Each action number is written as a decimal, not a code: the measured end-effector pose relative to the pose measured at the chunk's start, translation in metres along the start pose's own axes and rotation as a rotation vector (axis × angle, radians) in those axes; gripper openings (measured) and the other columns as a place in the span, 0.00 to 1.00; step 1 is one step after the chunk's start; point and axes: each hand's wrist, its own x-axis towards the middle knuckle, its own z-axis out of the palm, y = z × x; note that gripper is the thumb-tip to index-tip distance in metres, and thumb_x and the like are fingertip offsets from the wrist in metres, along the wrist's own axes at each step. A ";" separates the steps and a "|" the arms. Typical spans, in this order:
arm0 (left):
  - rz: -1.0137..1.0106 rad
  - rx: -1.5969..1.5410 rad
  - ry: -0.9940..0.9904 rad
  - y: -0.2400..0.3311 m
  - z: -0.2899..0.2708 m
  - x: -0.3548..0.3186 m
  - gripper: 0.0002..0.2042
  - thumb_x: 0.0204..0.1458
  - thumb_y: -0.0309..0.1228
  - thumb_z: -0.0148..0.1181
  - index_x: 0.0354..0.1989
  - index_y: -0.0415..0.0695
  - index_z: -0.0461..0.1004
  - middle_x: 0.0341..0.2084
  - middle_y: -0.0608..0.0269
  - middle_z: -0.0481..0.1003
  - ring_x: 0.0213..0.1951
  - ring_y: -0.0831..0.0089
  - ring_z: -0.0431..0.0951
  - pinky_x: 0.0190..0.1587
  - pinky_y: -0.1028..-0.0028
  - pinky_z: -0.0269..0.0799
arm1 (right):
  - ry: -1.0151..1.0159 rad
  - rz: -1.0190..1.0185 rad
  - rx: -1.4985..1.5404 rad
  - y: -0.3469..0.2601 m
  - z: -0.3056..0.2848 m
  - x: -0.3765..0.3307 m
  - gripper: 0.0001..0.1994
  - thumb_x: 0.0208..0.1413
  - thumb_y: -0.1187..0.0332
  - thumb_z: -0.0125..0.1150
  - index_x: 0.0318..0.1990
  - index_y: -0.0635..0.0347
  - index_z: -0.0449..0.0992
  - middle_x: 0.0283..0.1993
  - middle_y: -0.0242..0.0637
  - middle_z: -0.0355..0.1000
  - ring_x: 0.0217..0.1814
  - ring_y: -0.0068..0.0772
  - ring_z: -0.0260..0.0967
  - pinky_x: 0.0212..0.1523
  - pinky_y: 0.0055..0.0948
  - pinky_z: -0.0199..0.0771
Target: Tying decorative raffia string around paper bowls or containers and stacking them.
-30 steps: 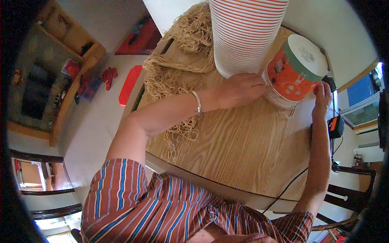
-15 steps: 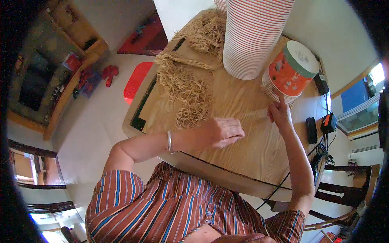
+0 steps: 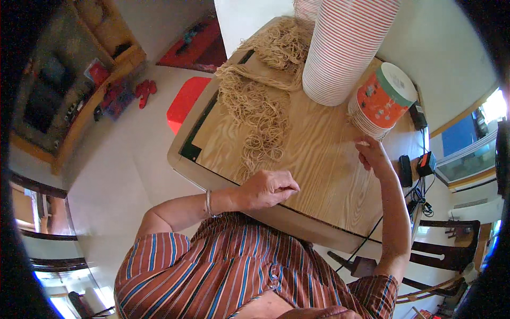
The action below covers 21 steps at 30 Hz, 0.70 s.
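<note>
Leftmost, red slippers (image 3: pixel 144 91) lie on a pale floor, and beyond them a red stool (image 3: pixel 186 103) stands close against a wood-grain worktop (image 3: pixel 313 159). A loose tangle of beige string (image 3: pixel 257 106) spreads down the worktop's left side, perhaps laid there to be within easy reach. Below it, the person's left hand (image 3: pixel 268 190), with a silvery bangle (image 3: pixel 209 203) at the wrist, is over the near edge, fingers curled in toward the thumb; whether they pinch a thin strand cannot be told. Farther back rises a tall nested stack of white tubs (image 3: pixel 342 58) with red rims, its long axis running upward and leaning a little right in this bent view. Next, the right hand (image 3: pixel 373 156) is just below a printed orange-and-green tub (image 3: pixel 385 101), fingers half bent; contact or a held strand cannot be made out. This tub caps a short nested stack at the worktop's far right. It is upside down: white base up, mouth down, its axis tilted up and right in view, probably upright in truth. Inverting it likely gives a steady footing. Rightmost are a black adapter (image 3: pixel 426 164) and a dark chair (image 3: pixel 451 254).
</note>
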 end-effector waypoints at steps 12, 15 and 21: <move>0.083 0.001 -0.063 -0.002 0.001 -0.017 0.06 0.52 0.28 0.57 0.36 0.40 0.75 0.30 0.56 0.74 0.35 0.58 0.77 0.38 0.66 0.72 | 0.203 0.045 -0.121 0.054 -0.038 -0.014 0.24 0.56 0.68 0.59 0.60 0.56 0.60 0.19 0.30 0.65 0.15 0.22 0.60 0.10 0.25 0.56; 0.145 -0.010 -0.047 -0.007 0.004 -0.026 0.07 0.52 0.28 0.56 0.36 0.39 0.75 0.31 0.56 0.74 0.35 0.58 0.77 0.38 0.66 0.72 | 0.391 0.152 -0.050 0.051 -0.025 -0.012 0.22 0.57 0.68 0.57 0.59 0.54 0.62 0.16 0.28 0.60 0.12 0.20 0.54 0.10 0.24 0.52; 0.149 -0.030 -0.034 -0.015 0.007 -0.053 0.07 0.53 0.28 0.56 0.37 0.39 0.75 0.31 0.54 0.74 0.35 0.57 0.76 0.38 0.66 0.71 | 0.046 -0.143 -0.236 0.028 0.054 -0.032 0.24 0.57 0.70 0.56 0.61 0.54 0.59 0.21 0.29 0.67 0.20 0.20 0.62 0.21 0.26 0.63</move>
